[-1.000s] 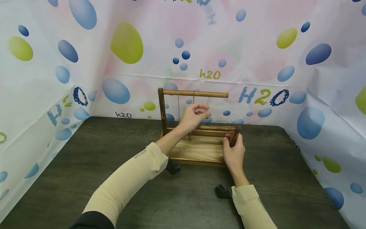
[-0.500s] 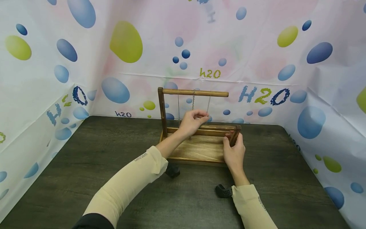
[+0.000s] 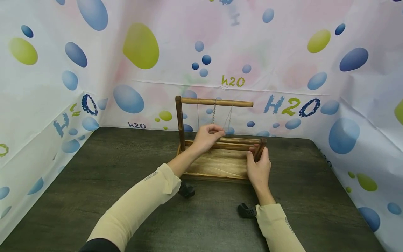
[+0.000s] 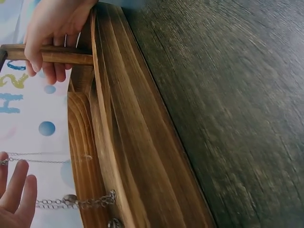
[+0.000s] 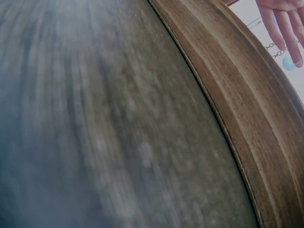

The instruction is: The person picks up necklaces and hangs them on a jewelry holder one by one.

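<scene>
A wooden jewelry stand (image 3: 220, 164) with a shallow tray base, a tall top bar and a lower bar sits on the table. My left hand (image 3: 206, 137) is in front of the bars, thumb and fingertips pinching a thin necklace (image 3: 230, 115) that hangs from the top bar's right part and slants toward them. A thicker chain (image 3: 214, 112) hangs beside it, partly hidden by that hand. Farther left a fine chain (image 3: 198, 117) hangs straight. My right hand (image 3: 259, 169) grips the short right post; the left wrist view shows its fingers (image 4: 59, 71) around the wood.
The dark wood-grain table (image 3: 201, 220) runs along the front of the stand. Behind it rises a white backdrop (image 3: 277, 63) printed with blue and green ovals. A black wrist camera (image 3: 246, 211) rests low near the tabletop by my right sleeve.
My left hand has come down and slightly left from near the upper chains, and the thin necklace now slants toward its fingertips. My right hand stays on the post.
</scene>
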Tool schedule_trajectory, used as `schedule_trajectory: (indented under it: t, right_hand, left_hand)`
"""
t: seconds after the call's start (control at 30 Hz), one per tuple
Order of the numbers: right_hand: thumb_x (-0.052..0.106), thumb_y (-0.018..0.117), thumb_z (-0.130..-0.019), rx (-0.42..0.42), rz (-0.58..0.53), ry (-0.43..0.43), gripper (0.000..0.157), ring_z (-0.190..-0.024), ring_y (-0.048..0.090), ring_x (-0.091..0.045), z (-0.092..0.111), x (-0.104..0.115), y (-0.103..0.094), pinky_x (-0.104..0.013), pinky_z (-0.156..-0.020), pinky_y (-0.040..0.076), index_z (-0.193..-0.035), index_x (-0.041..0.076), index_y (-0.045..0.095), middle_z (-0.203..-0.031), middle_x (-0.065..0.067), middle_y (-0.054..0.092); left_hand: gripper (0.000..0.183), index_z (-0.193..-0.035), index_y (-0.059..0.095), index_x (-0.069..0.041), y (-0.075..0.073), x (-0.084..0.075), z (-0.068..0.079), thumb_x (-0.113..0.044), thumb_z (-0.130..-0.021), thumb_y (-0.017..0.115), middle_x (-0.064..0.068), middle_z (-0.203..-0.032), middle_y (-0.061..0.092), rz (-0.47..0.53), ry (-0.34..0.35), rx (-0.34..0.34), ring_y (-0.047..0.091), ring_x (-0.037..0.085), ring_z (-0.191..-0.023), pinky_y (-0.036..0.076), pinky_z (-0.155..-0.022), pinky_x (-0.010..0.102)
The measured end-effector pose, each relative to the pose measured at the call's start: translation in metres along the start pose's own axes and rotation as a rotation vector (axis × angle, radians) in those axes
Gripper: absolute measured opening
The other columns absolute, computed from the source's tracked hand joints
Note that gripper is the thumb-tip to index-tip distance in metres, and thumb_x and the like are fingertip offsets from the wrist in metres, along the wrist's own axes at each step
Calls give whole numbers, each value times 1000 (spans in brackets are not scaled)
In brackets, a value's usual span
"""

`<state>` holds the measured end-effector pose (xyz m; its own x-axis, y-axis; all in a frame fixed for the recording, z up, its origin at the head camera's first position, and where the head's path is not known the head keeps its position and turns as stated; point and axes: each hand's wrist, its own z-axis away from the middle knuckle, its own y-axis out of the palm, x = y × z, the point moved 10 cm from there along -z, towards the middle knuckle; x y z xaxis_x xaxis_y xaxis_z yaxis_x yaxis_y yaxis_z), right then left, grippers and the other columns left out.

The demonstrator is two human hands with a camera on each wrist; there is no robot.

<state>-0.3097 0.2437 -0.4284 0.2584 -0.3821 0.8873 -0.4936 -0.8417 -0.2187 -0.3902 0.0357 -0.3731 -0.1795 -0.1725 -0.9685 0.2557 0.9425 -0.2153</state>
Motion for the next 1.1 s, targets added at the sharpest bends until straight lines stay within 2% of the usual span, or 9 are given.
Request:
schedule_trajectory:
  t: [0.07,0.33,0.5,0.67,0.93,1.1]
  right_hand:
    - [12,60,-101,1,2,1,29,-104,63,-24,0,0,0,-40,-85,47,-129,7,54,-118,-12,67]
    - [16,60,-102,5,3,1,32,-104,63,-25,1,-1,0,-41,-85,48,-131,4,54,-118,-12,67]
    - [13,59,-101,7,-1,6,31,-106,63,-26,2,-3,1,-41,-87,48,-130,4,54,-119,-13,67]
    - [12,59,-101,8,-10,3,31,-106,63,-26,2,-3,1,-41,-87,48,-131,3,54,-118,-12,66]
    - [14,59,-102,6,-11,10,31,-107,63,-26,2,-1,1,-42,-88,48,-131,5,54,-118,-12,66]
    - [16,60,-101,-2,6,18,30,-107,63,-21,1,-1,0,-40,-88,48,-130,8,55,-117,-7,67]
  left_hand:
    - [17,-111,71,-3,0,4,1,-13,-100,65,8,-112,71,20,-15,13,66,21,-97,54,-88,51]
    - [23,-118,69,4,1,18,2,-10,-101,62,11,-111,72,39,-43,52,69,26,-99,55,-88,52]
    - [22,-118,71,1,2,24,6,-10,-102,61,12,-109,73,37,-58,70,70,30,-99,53,-86,57]
    - [22,-119,71,0,1,28,11,-9,-102,61,16,-110,72,43,-65,81,71,32,-100,54,-89,55]
    - [23,-119,68,4,-13,42,21,-10,-102,61,21,-110,71,89,-80,119,66,47,-103,53,-90,58]
    - [26,-121,67,5,-29,51,29,-11,-102,61,25,-114,70,37,-94,138,69,43,-98,55,-85,56]
